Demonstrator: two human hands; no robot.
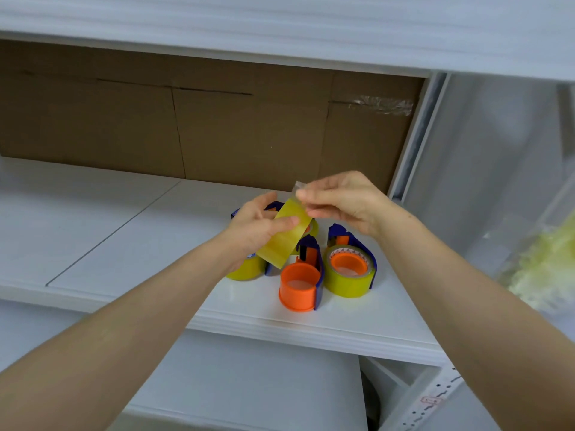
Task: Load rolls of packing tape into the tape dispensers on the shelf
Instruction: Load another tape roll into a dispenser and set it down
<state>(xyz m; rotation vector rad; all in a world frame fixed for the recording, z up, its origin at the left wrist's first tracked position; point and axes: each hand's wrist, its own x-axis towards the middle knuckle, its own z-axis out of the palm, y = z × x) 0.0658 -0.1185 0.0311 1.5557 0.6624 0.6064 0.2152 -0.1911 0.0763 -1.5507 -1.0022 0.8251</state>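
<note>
While my left hand [258, 225] grips the roll [283, 241] tilted above the shelf [124, 244], thumb across its outer face and fingers curled behind it, my right hand [339, 200] pinches the loose tape end [299, 185] just above, fingers narrow. I judge the roll is held up like this so the end peels free before loading. The empty dispenser [300, 286], orange hub up, stands just below near the shelf's front edge. It sits between the right dispenser [348, 272] and the left dispenser [245, 269], both loaded. That group is crowded. Open shelf lies to the left, and cardboard [217, 126] closes the far side.
</note>
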